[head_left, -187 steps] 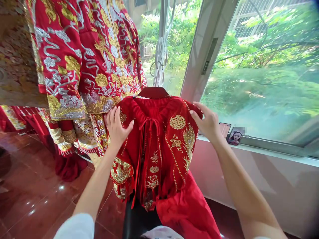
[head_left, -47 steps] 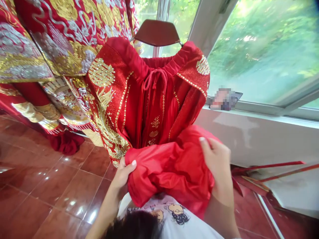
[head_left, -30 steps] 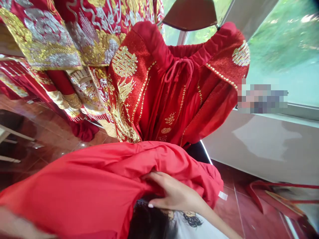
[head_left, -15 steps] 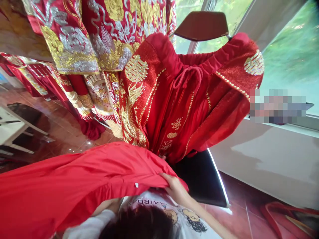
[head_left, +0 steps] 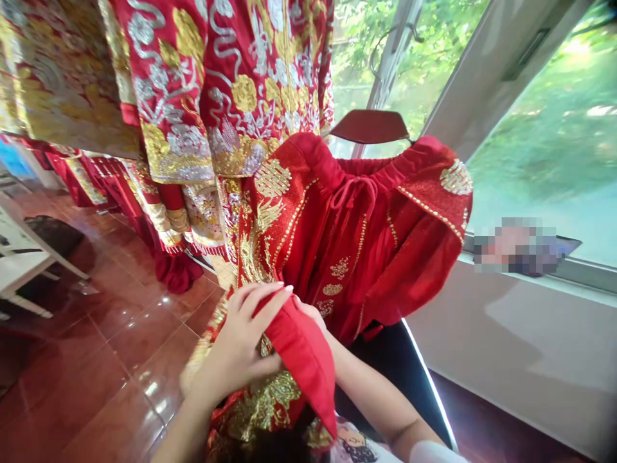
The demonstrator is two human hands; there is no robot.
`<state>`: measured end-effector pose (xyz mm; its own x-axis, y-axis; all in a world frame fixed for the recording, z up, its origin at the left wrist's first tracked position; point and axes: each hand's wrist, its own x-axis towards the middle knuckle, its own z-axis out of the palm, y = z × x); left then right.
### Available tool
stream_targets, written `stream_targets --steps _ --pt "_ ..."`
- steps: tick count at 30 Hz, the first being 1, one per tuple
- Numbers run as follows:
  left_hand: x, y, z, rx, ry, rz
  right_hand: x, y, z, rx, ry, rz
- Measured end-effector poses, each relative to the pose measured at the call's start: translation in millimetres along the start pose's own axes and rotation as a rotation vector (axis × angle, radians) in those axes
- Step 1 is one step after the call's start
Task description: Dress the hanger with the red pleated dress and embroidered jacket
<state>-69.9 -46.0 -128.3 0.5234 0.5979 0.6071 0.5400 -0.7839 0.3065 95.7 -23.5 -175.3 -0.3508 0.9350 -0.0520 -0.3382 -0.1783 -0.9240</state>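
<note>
red embroidered skirt (head_left: 357, 238): draped over a chair back (head_left: 370, 126) at the window, its plain red hem (head_left: 303, 357) gathered just below the gold-stitched panels. left hand (head_left: 241, 344): grip closed, fingers folded over the hem; right hand (head_left: 311, 313): mostly hidden behind the same fold, touching it, grip cannot be told. left of the skirt: hanging red-and-gold jacket (head_left: 226, 83); below: glossy red tile floor (head_left: 120, 334).

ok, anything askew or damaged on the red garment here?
No visible damage. The red embroidered garment hangs crooked and bunched over the chair back. Its plain lining is folded out, pinched by the left hand; the right hand is mostly hidden behind it.
</note>
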Motion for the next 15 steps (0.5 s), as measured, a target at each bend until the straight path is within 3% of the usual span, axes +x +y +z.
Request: stream_targets --steps 4,6,10,13,15 --pt "-6 -27 16.8 -0.133 0.146 -0.222 14 12 9 -0.034 -0.019 0.04" --pt "-12 -41 16.4 -0.136 0.192 -0.313 14 6 4 -0.26 0.03 0.009" --pt "-23 -51 10.2 -0.014 0.361 -0.475 -10 -6 5 -0.773 0.207 -0.266" --pt "-21 -45 3.6 0.031 0.458 -0.499 -26 7 27 -0.914 0.057 -0.245" --pt "-18 -37 -3.5 0.057 0.5 -0.447 -26 20 43 -0.973 0.042 -0.201"
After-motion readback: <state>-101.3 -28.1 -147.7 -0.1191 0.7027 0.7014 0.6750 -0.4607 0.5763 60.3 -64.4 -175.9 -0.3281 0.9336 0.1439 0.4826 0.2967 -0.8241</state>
